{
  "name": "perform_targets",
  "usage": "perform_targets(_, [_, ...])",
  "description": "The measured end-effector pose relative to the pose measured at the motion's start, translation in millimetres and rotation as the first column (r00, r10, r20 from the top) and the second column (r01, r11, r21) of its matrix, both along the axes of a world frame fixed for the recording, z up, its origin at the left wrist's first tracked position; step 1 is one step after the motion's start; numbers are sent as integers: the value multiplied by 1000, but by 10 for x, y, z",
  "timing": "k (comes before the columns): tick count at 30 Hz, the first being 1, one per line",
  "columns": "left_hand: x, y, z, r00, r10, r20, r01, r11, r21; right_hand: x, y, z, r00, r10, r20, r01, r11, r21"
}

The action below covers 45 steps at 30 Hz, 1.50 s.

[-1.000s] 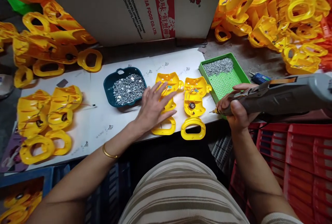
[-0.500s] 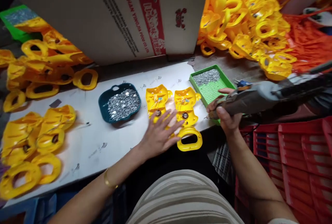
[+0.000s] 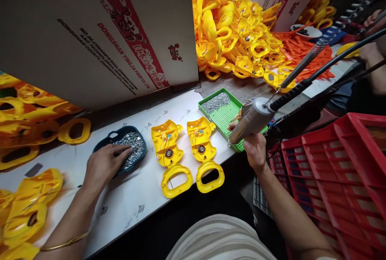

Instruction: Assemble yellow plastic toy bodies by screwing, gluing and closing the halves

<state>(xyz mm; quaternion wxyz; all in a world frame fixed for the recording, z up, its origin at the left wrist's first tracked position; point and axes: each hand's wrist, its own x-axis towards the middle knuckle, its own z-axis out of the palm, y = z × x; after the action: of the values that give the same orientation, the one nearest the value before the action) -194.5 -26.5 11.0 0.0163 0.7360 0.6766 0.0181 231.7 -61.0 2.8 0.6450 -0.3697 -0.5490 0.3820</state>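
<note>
My left hand [image 3: 104, 162] reaches into a dark teal tray [image 3: 97, 145] of small silvery parts, its fingertips bent down among them; whether it pinches one is hidden. My right hand [image 3: 255, 147] is wrapped round a grey power screwdriver [image 3: 251, 117], its tip pointing down-left over the near edge of a green tray [image 3: 224, 125]. Between the hands, two yellow shells, a left one [image 3: 161, 136] and a right one [image 3: 197, 131], lie open side by side with wires and a round dark part inside. Below them sit two yellow rings [image 3: 167, 185] [image 3: 221, 175].
A big white carton [image 3: 144, 31] stands behind the white work surface [image 3: 120, 207]. Yellow parts [image 3: 235, 31] and orange strips [image 3: 313, 55] are heaped at the back right. A red crate [image 3: 328, 171] is at the right. Another person's arm [image 3: 372, 63] shows at the far right.
My left hand has left the yellow shells and moved left into the teal tray. The view has shifted, and both yellow rings now show fully. My right hand still holds the screwdriver.
</note>
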Motion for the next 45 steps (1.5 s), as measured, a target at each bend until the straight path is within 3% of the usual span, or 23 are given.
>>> perform_targets(3, [61,-18,41,1000,8,5,-8,1000,16,31,-46,-29,1000,6,16,-6,1000,-19])
perform_targets(7, [44,0,107,994,-25,-105,24,1000,-7,89,-107,-107,998,1,65,1,1000,-21])
perform_targets(10, [10,-8,134,995,-31,-98,23,997,-78,137,-192,-87,975,-221,20,220,975,14])
perform_targets(13, [-12,-28,117,1000,2,-4,-3,991,-131,144,-349,81,888,-455,-72,460,881,113])
perform_targets(15, [-9,-37,98,998,35,51,-29,994,-110,97,-494,241,858,-507,-84,512,831,215])
perform_targets(17, [15,-40,92,995,63,75,-57,996,-72,-1,-647,381,883,-469,-30,455,838,301])
perform_targets(20, [78,-39,116,993,94,67,-92,995,-35,-217,-795,475,969,-223,108,178,929,324])
perform_targets(23, [128,-35,140,988,146,41,-144,989,-46,-428,-779,442,978,-6,208,-51,962,267])
perform_targets(26, [121,-43,118,986,166,14,-165,984,-63,-530,-696,381,946,76,316,-159,957,244])
perform_targets(29, [84,-65,62,990,136,29,-136,991,3,-487,-643,363,926,-5,378,-120,944,307])
perform_targets(31, [67,-78,28,988,140,58,-144,987,69,-404,-589,359,933,-198,301,92,939,330])
perform_targets(33, [63,-84,12,980,169,107,-181,978,108,-314,-472,334,913,-368,178,329,920,215])
perform_targets(34, [68,-87,15,970,187,153,-205,972,114,-274,-385,311,903,-406,140,390,912,128])
perform_targets(35, [77,-93,27,954,210,216,-237,965,112,-241,-286,281,913,-388,125,386,921,42])
perform_targets(38, [160,-158,119,882,253,397,-326,937,128,-170,22,187,974,-170,153,186,977,-101])
perform_targets(40, [296,-266,210,896,154,417,-261,941,214,-130,160,160,975,-67,211,97,986,-136])
perform_targets(42, [518,-423,281,921,-76,382,-57,944,325,-87,209,179,958,-34,284,76,987,-140])
perform_targets(45, [991,-676,276,796,-401,454,209,885,416,-31,153,264,945,40,325,9,989,-148])
